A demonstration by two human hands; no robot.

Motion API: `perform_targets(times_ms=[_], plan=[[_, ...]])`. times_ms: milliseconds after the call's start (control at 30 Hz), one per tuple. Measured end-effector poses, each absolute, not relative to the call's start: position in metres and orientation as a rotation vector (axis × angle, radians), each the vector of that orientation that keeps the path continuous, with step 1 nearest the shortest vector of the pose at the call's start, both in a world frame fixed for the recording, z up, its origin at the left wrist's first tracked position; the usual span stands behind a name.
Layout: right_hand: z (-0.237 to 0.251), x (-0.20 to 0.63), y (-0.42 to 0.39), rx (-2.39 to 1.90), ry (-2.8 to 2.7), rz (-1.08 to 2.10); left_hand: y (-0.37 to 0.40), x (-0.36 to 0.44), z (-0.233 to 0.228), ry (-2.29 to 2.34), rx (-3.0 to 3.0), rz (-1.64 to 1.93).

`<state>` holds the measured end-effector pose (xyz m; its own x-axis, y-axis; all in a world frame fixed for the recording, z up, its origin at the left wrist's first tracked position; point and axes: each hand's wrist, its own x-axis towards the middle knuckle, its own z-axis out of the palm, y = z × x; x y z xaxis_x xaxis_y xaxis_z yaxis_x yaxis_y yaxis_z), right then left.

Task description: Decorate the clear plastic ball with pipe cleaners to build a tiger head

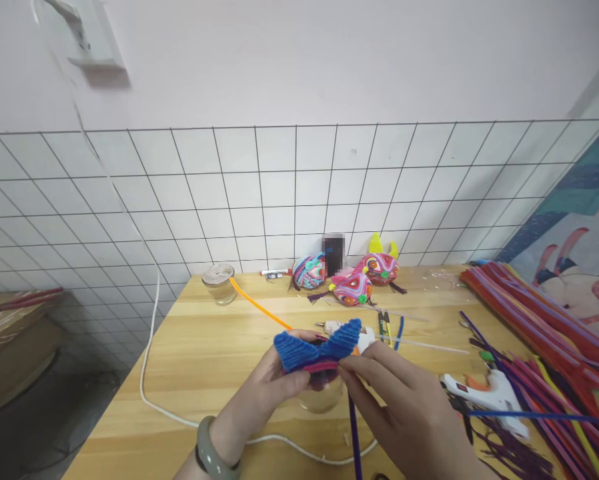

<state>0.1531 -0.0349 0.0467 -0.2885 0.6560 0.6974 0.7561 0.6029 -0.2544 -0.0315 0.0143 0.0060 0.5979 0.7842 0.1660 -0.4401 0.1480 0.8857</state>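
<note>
My left hand (282,373), a grey bangle at its wrist, is closed around a pipe-cleaner craft piece (319,350). Two blue ribbed flaps rise from it like ears, above a pink and dark purple band. The fingers of my right hand (394,393) pinch the band's right edge; the fingertips partly hide the spot. Directly beneath the piece stands a clear glass jar (322,398), mostly covered by the piece and my hands. Below my right hand a purple pipe cleaner (354,443) runs down toward the table's near edge; its upper end is hidden.
Several colourful pipe-cleaner figures (352,290) sit at the back near the tiled wall. A lidded glass jar (219,285) stands back left, beside an orange pipe cleaner (259,303). At right lie a white glue gun (489,393) and pipe-cleaner bundles (539,313). A white cable (169,417) crosses the table.
</note>
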Motion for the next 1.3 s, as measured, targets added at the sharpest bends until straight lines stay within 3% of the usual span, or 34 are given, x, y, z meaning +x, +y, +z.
perform_targets(times_ms=[500, 1300], plan=[[0.042, 0.151, -0.036, -1.089, -1.994, -0.193, 0.014, -0.032, 0.000, 0.368, 1.113, 0.910], [0.022, 0.143, -0.040, -1.149, -1.746, 0.184, 0.011, -0.028, -0.001, 0.446, 1.131, 0.976]])
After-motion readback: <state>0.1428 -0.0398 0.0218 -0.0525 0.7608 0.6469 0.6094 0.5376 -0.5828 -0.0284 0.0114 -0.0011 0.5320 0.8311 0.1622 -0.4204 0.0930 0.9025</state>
